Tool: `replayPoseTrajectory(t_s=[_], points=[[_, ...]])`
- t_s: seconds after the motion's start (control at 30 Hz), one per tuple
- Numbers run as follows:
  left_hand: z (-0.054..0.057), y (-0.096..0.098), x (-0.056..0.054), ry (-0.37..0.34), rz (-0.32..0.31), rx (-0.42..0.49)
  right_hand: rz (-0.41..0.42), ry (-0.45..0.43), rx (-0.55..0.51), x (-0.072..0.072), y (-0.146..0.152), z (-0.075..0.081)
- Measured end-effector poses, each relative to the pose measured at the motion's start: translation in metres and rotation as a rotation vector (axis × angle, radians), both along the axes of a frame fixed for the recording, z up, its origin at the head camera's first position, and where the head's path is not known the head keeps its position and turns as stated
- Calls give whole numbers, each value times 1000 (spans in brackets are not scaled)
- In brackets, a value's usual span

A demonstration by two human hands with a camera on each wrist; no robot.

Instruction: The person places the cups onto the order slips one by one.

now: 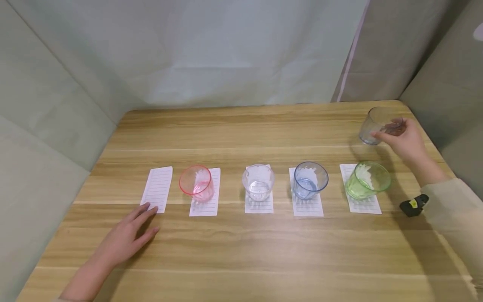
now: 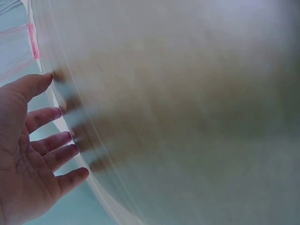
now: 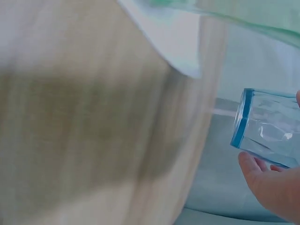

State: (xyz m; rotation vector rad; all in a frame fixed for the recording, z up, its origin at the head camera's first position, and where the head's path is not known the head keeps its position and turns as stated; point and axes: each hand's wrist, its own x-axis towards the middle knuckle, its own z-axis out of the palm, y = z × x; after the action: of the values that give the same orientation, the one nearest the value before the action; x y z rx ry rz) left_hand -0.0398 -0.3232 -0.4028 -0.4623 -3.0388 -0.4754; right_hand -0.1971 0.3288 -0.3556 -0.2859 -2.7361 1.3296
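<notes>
At the back right of the head view, my right hand grips a clear greyish plastic cup around its side, thumb toward the near side. The right wrist view shows this cup with a blue-looking band at its base and the fingers against its wall. My left hand rests with spread fingers on the table, fingertips at the lower edge of the leftmost lined paper slip. In the left wrist view the left hand has its palm showing and holds nothing.
Across the wooden table, a red-rimmed cup, a clear cup, a blue cup and a green cup stand on lined slips. A black device hangs at the right cuff. Pale curtains surround the table.
</notes>
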Motion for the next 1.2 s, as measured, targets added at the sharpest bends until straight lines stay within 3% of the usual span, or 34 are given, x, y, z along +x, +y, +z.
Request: replayPoseTrajectory(t_s=[0.33, 0.63, 0.83, 1.2], points=[[0, 1, -4, -30, 6, -6, 13, 28, 7, -2, -16, 43], [1, 1, -3, -16, -7, -8, 53, 26, -14, -16, -34, 81], [2, 2, -3, -27, 4, -20, 117, 35, 51, -24, -59, 100], [0, 4, -2, -30, 2, -8, 267, 83, 14, -27, -123, 127]])
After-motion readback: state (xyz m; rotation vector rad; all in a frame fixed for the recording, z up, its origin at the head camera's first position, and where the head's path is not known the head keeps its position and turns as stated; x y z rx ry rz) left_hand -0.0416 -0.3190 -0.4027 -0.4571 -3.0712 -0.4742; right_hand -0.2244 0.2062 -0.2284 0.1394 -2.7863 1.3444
